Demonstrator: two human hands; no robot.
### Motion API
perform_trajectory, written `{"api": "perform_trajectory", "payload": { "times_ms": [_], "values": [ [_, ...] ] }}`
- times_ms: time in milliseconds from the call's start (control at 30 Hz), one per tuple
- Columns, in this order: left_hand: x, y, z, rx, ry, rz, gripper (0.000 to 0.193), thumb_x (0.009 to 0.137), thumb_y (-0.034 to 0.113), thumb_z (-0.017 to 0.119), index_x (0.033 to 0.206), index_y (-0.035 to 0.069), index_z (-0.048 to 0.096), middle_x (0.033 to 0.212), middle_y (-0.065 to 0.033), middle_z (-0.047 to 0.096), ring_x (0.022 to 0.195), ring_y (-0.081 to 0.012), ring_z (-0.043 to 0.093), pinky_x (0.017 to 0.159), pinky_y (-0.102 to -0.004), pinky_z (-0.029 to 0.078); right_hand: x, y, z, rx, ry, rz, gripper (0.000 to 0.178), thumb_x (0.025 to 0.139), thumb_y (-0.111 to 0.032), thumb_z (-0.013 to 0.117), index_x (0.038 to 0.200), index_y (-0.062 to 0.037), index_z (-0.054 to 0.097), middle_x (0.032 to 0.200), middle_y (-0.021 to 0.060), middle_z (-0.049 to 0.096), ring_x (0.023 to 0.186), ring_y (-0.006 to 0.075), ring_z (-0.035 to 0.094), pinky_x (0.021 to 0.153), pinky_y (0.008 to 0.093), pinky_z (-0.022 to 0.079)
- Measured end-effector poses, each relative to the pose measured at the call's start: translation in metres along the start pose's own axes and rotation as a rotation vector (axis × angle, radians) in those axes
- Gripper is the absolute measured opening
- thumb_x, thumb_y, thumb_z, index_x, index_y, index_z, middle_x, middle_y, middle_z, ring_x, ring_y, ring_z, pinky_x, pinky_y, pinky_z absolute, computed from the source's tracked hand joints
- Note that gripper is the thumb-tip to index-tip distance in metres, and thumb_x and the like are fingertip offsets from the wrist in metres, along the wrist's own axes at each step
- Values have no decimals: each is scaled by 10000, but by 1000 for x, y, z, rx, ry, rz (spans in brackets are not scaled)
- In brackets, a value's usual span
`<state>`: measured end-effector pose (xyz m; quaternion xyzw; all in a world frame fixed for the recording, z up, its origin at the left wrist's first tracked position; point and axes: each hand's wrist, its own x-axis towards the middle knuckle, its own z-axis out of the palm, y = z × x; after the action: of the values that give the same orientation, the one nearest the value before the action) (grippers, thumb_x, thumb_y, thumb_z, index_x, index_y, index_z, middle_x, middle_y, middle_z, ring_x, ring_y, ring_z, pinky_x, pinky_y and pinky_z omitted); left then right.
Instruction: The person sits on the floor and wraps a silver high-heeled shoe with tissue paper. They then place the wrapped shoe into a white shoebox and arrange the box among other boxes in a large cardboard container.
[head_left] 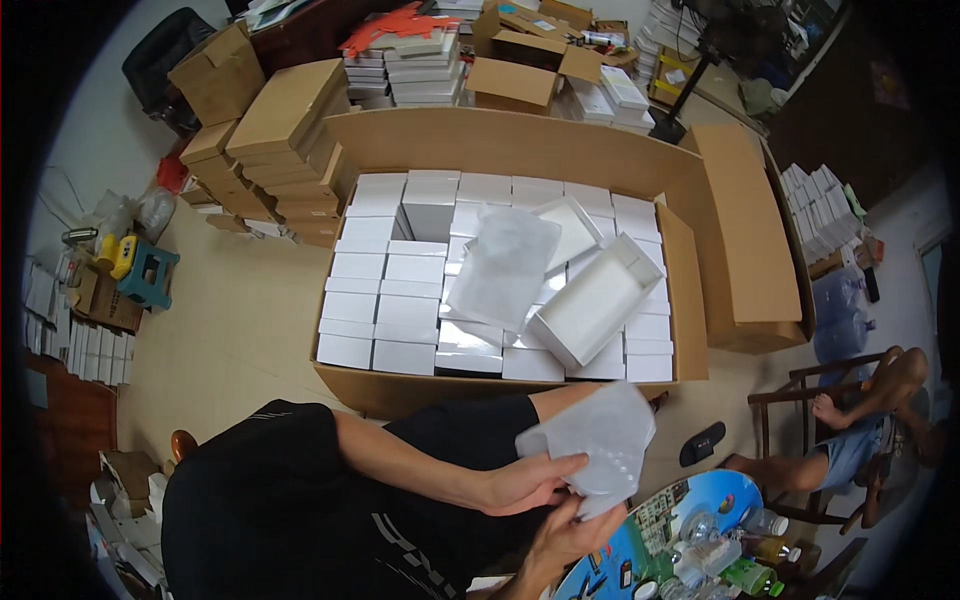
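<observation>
Left hand [525,484] and right hand [572,537] both pinch a translucent sleeve [605,435], near side of large carton [510,128]. Second sleeve [503,275] and open white box [598,310] lie atop packed white boxes [405,325].

Frosted plastic bag [606,438], glossy card boxes [407,318]

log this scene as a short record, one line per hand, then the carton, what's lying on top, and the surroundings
left hand: pinching a translucent white wrapper
right hand: gripping the lower edge of the same wrapper
carton: large brown carton, open, packed with rows of white boxes
on top: an open, empty-looking white tray, tilted; a second wrapper, partly over another white tray
surroundings: plastic bottles at lower right; stacked brown boxes at upper left
</observation>
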<state>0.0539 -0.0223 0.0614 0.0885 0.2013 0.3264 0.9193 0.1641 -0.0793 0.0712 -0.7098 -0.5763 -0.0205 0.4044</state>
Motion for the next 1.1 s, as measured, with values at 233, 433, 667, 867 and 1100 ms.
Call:
{"api": "perform_trajectory", "payload": {
  "times_ms": [233, 433, 667, 867, 1100],
  "values": [
    [41, 162, -144, 1264, 842, 739, 333, 930, 277, 674, 1058, -31, 673, 922, -104, 685, 939, -196, 641, 834, -316, 515, 4, 6, -50, -207, -192, 61, 300, 856, -144, 659, 1061, 64, 592, 974, 230, 553, 951, 446, 542, 799, 504, 443],
    [94, 249, -267, 1465, 992, 455, 520, 728, 262, 819, 1178, 39, 687, 1004, -185, 723, 952, -348, 689, 888, -396, 529, 2, -8, -41, -42, -297, 129, 215, 882, -82, 660, 1009, 84, 609, 913, 205, 550, 869, 428, 589, 707, 483, 458],
    [101, 287, -272, 1588, 660, 570, 345, 848, 150, 708, 1173, 35, 686, 1082, -124, 727, 980, -257, 689, 899, -351, 525, -13, 4, -41, 109, -345, 194, 271, 786, -44, 700, 1034, 40, 631, 964, 211, 583, 873, 434, 616, 716, 470, 490],
    [131, 294, -216, 628, 342, 624, 392, 944, 66, 587, 1325, -9, 538, 1174, -85, 668, 1077, -179, 655, 910, -308, 535, -20, 12, -22, 63, -500, 93, 240, 776, -53, 701, 991, 3, 611, 957, 161, 591, 786, 393, 651, 651, 457, 526],
    [146, 315, -114, 689, 338, 447, 370, 886, -8, 623, 1255, -8, 601, 1177, -130, 669, 1079, -222, 663, 872, -346, 564, -24, 18, -21, 80, -544, 101, 194, 817, -80, 695, 976, 3, 622, 964, 135, 598, 766, 358, 669, 660, 440, 539]
  ]
}}
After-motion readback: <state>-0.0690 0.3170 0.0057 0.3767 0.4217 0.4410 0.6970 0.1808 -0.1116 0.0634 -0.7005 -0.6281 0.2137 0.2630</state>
